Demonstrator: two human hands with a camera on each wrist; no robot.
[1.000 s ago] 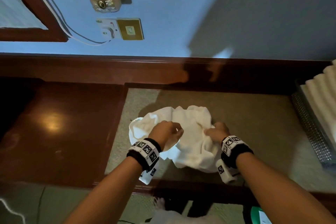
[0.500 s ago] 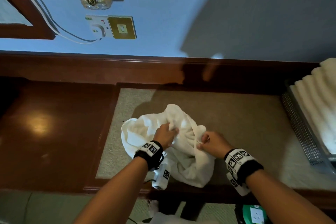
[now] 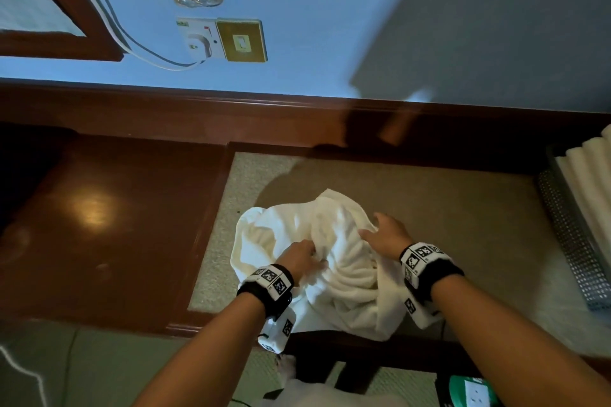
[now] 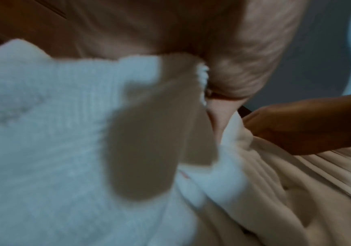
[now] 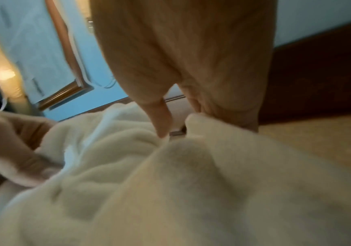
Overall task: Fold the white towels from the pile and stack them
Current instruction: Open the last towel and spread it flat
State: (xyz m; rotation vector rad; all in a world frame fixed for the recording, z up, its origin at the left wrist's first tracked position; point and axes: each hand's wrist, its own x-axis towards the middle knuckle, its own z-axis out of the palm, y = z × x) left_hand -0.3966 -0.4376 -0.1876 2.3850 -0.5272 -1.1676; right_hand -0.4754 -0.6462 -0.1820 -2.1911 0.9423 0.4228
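A crumpled white towel (image 3: 344,274) lies on the beige inset (image 3: 446,208) of the wooden desk, its near edge hanging over the front. My left hand (image 3: 312,258) grips a bunched fold near the towel's middle with curled fingers. My right hand (image 3: 372,228) rests on the towel's right side, thumb and fingers spread and fairly straight. In the right wrist view the thumb (image 5: 160,119) points down onto the towel (image 5: 170,183) and the left hand (image 5: 12,146) shows at the left. The left wrist view is blurred: towel (image 4: 44,149) up close, right hand (image 4: 296,126) beyond.
A metal mesh basket (image 3: 568,241) holding rolled white towels (image 3: 585,172) stands at the right edge. Glossy dark wood (image 3: 115,225) lies left of the inset, with a raised wooden ledge behind. More white cloth (image 3: 297,390) lies on the floor below.
My right hand let go of its pinch and moved up onto the towel's right side, fingers spread. My left hand shifted slightly nearer, still gripping the towel.
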